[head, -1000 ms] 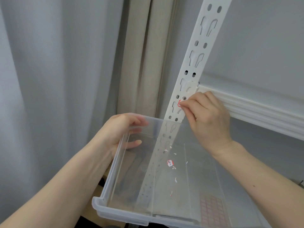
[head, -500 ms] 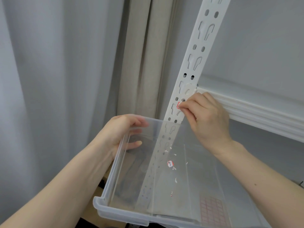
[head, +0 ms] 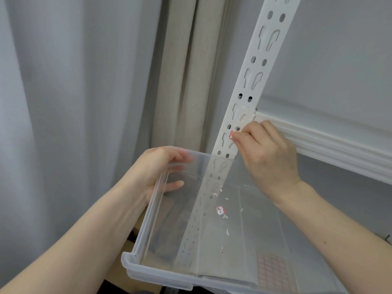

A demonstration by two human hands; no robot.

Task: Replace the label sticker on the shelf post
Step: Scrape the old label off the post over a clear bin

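Observation:
A white slotted shelf post (head: 257, 66) runs diagonally from the top right down behind a clear plastic tray (head: 135, 266). A red-edged label sticker (head: 231, 134) sits on the post just below the shelf joint. My right hand (head: 267, 153) has its curled fingertips on the sticker's right side, covering most of it. My left hand (head: 157, 168) grips the tray's far left corner and holds the tray up under the post. A torn sticker piece (head: 220, 210) with red edge and several small white scraps lie in the tray. A sheet of red-bordered labels (head: 271, 270) lies at the tray's near right.
A white shelf beam (head: 331, 145) runs right from the post. Grey curtain (head: 74, 102) hangs at the left and a beige curtain (head: 191, 71) beside the post. A grey wall is behind the shelf.
The view has shifted slightly. My right hand stays at the sticker with small finger movement, and a bit more of the red edge shows at its left. The left hand and tray hold still.

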